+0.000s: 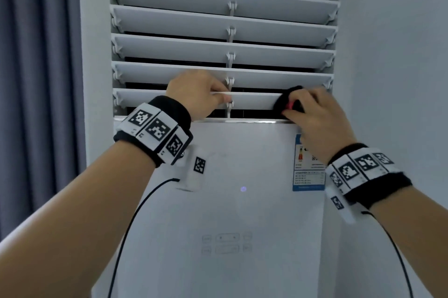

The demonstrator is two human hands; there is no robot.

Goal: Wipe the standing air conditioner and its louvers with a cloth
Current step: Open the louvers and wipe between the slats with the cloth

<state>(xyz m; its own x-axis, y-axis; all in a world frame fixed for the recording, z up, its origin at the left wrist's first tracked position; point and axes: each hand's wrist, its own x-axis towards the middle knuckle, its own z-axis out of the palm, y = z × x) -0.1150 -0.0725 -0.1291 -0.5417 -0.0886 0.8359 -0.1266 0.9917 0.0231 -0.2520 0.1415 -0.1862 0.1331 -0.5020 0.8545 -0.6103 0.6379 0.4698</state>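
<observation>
A tall white standing air conditioner fills the view, with several horizontal white louvers across its upper half. My left hand grips the lowest louver near its middle clip, fingers curled over its top edge. My right hand presses a dark cloth with a pink patch against the right part of that same louver. Both wrists wear black bands with printed marker tags and trailing black cables.
A grey curtain hangs at the left. A pale wall stands to the right of the unit. A blue energy label and a faint control panel sit on the front panel below the louvers.
</observation>
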